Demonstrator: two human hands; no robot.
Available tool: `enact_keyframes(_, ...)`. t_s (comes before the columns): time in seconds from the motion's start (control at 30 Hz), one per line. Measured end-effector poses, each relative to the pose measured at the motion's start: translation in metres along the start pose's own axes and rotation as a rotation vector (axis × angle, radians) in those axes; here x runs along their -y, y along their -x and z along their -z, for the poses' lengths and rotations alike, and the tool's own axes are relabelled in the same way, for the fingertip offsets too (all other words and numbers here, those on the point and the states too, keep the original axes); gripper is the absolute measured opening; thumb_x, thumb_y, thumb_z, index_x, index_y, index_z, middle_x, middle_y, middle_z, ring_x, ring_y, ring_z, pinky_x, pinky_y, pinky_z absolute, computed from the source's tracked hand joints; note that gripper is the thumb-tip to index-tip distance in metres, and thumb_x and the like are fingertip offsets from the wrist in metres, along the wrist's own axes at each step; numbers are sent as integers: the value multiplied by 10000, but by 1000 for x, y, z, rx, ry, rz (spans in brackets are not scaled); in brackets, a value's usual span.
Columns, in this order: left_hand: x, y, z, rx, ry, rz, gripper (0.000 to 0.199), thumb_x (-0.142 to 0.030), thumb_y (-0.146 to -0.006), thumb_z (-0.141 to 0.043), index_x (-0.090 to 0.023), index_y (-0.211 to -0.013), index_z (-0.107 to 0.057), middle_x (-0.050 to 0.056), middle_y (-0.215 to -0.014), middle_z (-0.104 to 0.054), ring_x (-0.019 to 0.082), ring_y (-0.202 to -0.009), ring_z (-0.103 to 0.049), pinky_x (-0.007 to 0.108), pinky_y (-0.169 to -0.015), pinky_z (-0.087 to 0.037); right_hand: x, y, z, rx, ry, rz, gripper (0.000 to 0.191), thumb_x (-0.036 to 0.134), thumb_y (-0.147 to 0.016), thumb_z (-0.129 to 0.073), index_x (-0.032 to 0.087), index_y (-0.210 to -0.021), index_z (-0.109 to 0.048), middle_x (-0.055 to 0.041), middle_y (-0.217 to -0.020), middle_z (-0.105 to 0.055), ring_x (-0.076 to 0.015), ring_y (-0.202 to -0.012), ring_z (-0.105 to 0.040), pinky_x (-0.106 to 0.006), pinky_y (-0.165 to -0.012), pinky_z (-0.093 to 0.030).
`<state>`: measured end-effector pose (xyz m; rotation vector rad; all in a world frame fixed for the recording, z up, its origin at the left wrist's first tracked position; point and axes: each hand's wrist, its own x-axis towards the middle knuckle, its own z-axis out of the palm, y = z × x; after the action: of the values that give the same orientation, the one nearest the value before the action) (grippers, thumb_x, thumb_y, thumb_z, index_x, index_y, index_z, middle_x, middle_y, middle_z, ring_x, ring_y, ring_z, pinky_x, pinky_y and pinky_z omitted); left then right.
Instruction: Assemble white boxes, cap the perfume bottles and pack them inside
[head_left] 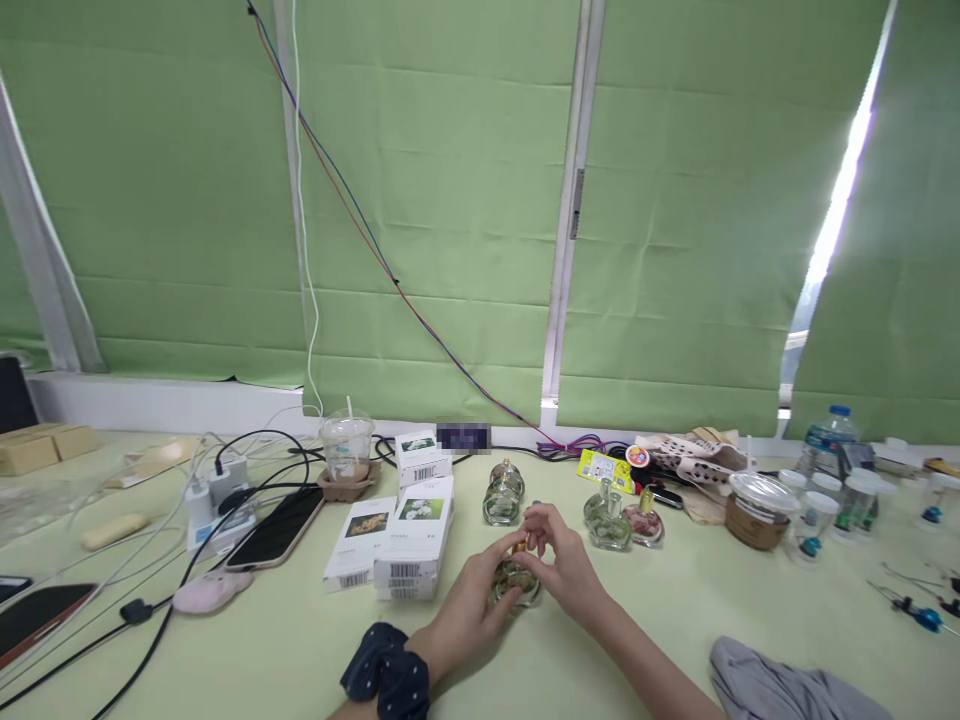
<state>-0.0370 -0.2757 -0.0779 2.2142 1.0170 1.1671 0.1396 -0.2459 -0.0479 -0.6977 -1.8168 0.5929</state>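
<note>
A small glass bottle (517, 583) with a gold-coloured neck stands on the pale green table. My left hand (474, 598), with a dark dotted scrunchie at the wrist, is wrapped round its left side. At the bottle's top, the bent fingers of my right hand (559, 562) are pinched together; whether a small part is between them is hidden. Just behind are more glass bottles (502, 495) with gold tops. To the right, several open-necked glass bottles (609, 525) stand close together, one holding pinkish contents (643, 524). White printed boxes (414, 535) lie left of my hands.
Left are a phone (276, 528), a power strip (219, 528) with tangled cables, and a plastic cup (348, 450) in a carton holder. Right are a lidded brown tub (757, 510), small capped jars (814, 525), a water bottle (831, 435) and grey cloth (787, 685).
</note>
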Motion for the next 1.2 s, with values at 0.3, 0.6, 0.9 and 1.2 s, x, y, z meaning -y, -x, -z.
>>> enact_keyframes(0.3,-7,-3,1,6,16,-6,435,-223,-884,-550,-263,-1307,-456,97,-1333,-561,260,-1208,-517,432,-1032,-407,-4,4,-2,33,5,-16,338,162,-750,-617,236,-1033,-448,-4,-818,-615,-153,-667,-537,-271,-608,-448)
enact_keyframes(0.6,-7,-2,-1,5,5,-6,427,-216,-892,-527,-269,-1305,-431,91,-1323,-546,254,-1178,-516,422,-1017,-405,-1,6,0,108,62,-128,420,131,-706,-644,237,-1064,-454,-5,-871,-607,-168,-705,-520,-290,-659,-431)
enact_keyframes(0.9,-3,-2,-7,24,46,103,880,-67,-744,-579,-306,-1442,-100,17,-993,-556,169,-826,-580,340,-790,-476,-7,12,6,287,244,-282,535,73,-630,-701,207,-1122,-540,-37,-970,-586,-214,-877,-545,-308,-788,-439)
enact_keyframes(1.2,10,1,-10,24,29,169,921,-47,-708,-549,-312,-1452,-74,5,-999,-545,173,-907,-548,368,-909,-424,12,-14,42,152,545,-285,412,167,-763,-619,226,-1153,-501,-11,-877,-667,-209,-776,-600,-275,-691,-401)
